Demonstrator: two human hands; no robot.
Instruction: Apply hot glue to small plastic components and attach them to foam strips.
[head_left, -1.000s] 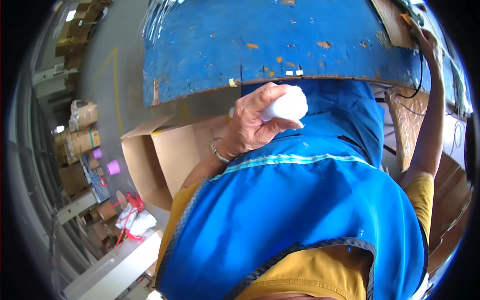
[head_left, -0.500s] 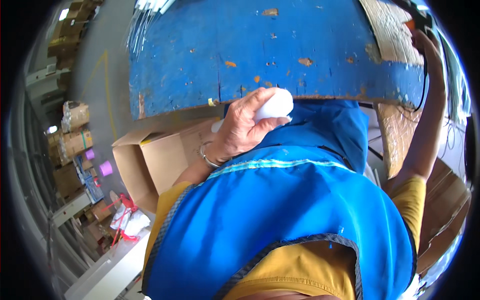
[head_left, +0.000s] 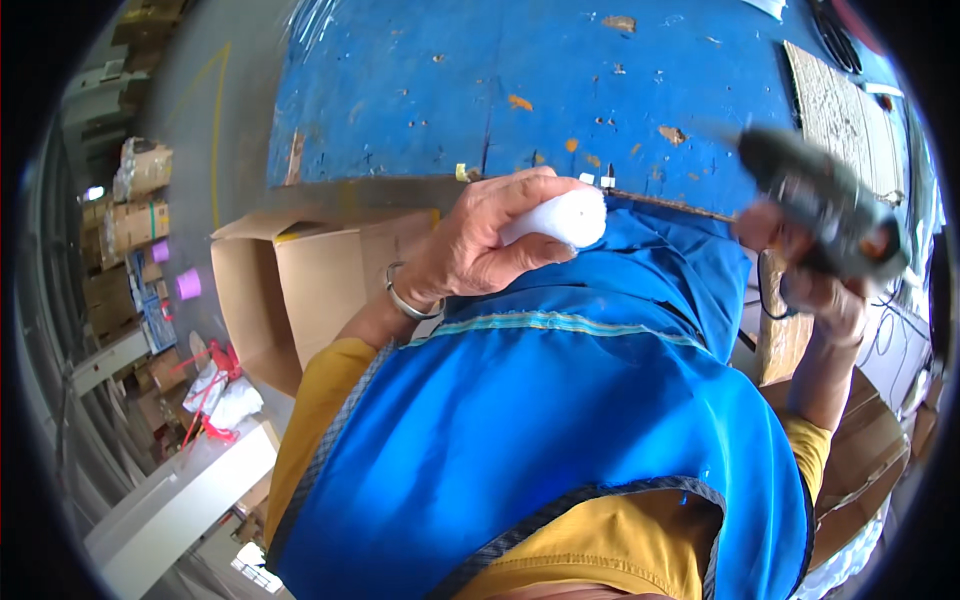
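Observation:
My left hand point(head_left: 480, 245) is closed around a white cylinder-shaped object point(head_left: 556, 218), held in front of my chest just below the near edge of a worn blue table point(head_left: 520, 90). A metal bracelet sits on that wrist. My right hand point(head_left: 815, 275) grips a dark hand tool with an orange mark point(head_left: 825, 205), blurred by motion, raised at the right near the table's edge. My blue apron over a yellow shirt fills the lower middle of the view.
An open cardboard box point(head_left: 290, 290) stands on the floor at my left. Stacked cartons point(head_left: 135, 215), purple cups and red-and-white items lie further left. A woven board point(head_left: 850, 110) rests on the table's right side. More cardboard and cables sit at right.
My right hand has come down from the far upper right toward my chest, now holding the dark tool. My left hand stays closed on the white object; the view tilted downward.

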